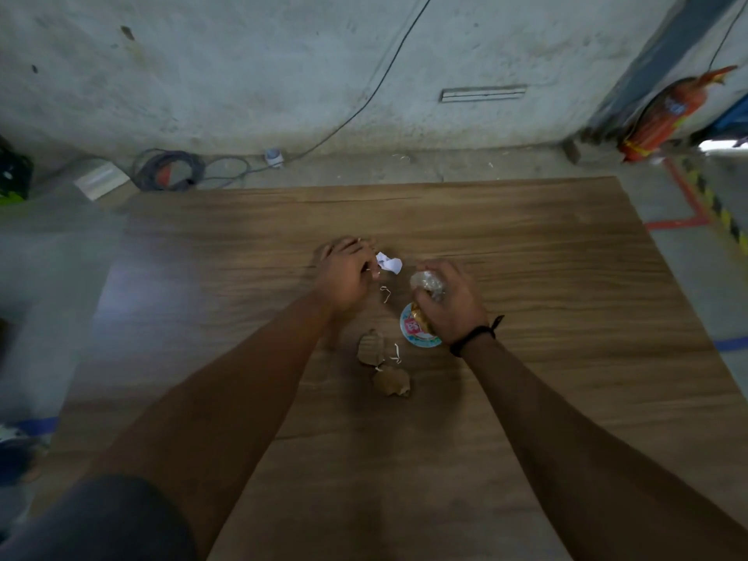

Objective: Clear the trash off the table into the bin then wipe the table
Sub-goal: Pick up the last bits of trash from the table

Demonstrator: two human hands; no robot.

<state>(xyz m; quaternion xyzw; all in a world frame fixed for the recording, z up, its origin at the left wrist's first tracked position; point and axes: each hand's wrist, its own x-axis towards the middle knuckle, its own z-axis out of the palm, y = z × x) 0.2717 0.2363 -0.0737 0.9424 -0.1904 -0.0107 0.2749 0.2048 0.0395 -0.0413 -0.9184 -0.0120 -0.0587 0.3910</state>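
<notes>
So, a brown wooden table (526, 277) fills most of the view, and its wood lines run from 9 o'clock to 3 o'clock. Behind it, at 12 o'clock, stands a grey, stained wall (243, 74). A thin black cable (376, 87) hangs down the wall to the floor. A coil of cable (170, 170) lies on the floor at 11 o'clock. A red fire extinguisher (668, 111) leans in the corner at 2 o'clock, with red tape (688, 204) on the floor below it.

All the trash sits close together near the middle of the table. The left hand (344, 273) has bent fingers right beside a crumpled white paper (388, 264). I cannot tell if it holds the paper or only touches it. The right hand (449, 301), with a black band (477, 334) on its wrist, is curled tight round a shiny, scrunched clear wrapper (427, 283).

At 6 o'clock from that wrapper, a round lid (417, 334) lies flat, partly under the right hand. It is white with a blue rim and red print. Being round, it points no way.

Two torn brown scraps (370, 348) lie at 9 o'clock and 7 o'clock from the lid. The scrap nearer the hands is taller than wide, running 12 to 6. Two thin white strips (385, 293) also run about 12 to 6.
</notes>
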